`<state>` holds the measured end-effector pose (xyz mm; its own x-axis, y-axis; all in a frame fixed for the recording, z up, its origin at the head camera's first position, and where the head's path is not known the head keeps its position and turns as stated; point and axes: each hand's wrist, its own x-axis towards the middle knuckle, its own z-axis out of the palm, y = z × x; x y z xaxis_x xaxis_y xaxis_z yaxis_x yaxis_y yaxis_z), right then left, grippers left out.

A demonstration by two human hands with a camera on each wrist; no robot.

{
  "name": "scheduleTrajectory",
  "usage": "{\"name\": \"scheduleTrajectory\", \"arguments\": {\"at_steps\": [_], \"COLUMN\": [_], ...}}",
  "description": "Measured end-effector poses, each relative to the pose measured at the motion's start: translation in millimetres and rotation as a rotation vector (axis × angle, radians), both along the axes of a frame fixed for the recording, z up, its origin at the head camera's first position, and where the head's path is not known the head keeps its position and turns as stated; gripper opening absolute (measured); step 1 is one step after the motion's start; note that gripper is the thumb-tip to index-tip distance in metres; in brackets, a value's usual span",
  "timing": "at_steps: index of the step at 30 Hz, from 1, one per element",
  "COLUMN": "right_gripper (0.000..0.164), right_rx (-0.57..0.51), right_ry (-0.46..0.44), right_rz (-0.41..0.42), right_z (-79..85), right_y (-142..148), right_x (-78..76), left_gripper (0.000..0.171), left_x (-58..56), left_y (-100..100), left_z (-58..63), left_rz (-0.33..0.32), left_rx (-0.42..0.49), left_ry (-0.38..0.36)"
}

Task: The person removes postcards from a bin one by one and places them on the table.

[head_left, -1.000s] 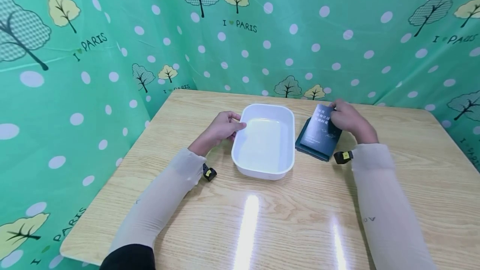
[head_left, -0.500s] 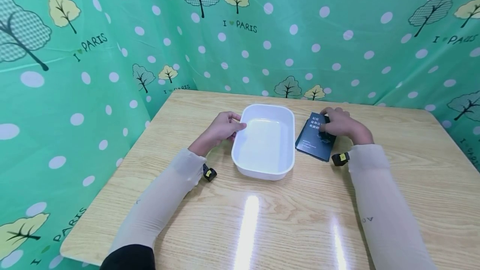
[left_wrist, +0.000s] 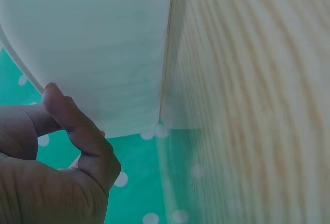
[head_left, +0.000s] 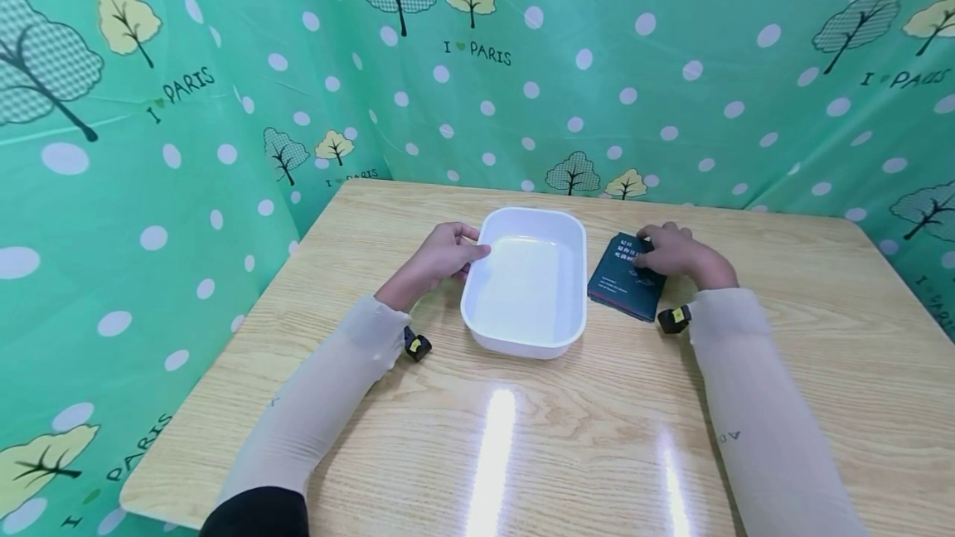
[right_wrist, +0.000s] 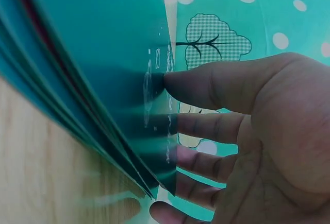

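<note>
A white rectangular plastic tub (head_left: 525, 292) stands on the table; its inside shows bare. My left hand (head_left: 448, 251) holds the tub's left side, thumb over the rim and fingers against the outer wall. In the left wrist view, the left thumb and fingers (left_wrist: 77, 131) meet at the rim. Right of the tub lies a stack of dark teal booklets (head_left: 619, 288) with white lettering on the top cover. My right hand (head_left: 682, 255) grips the stack's far right side, thumb on the cover. The right wrist view shows the booklets' edges (right_wrist: 93, 116) slightly fanned, fingertips at the side edge.
The light wood table (head_left: 418, 446) reflects two bright light streaks. A green dotted curtain (head_left: 477, 106) with tree prints hangs behind the table and along its left side. Black wrist cameras hang below both sleeves.
My right hand has brought the tilted top booklet down onto the others, moving slightly nearer and left; the stack now lies more even. My left hand and the tub stay put.
</note>
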<state>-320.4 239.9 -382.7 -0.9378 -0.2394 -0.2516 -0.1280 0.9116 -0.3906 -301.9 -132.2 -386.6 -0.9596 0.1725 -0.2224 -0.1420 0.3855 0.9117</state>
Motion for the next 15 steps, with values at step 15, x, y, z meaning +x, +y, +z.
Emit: {"name": "scheduleTrajectory", "arguments": {"at_steps": [15], "right_gripper": [0.055], "right_rx": [0.037], "right_ry": [-0.007], "right_rz": [-0.002], "right_z": [-3.8], "right_y": [0.4], "right_x": [-1.5], "left_gripper": [0.031], "left_x": [-0.9], "left_y": [0.2], "left_z": [-1.6], "left_rz": [0.002], "left_rx": [0.001], "left_ry": [0.006]}}
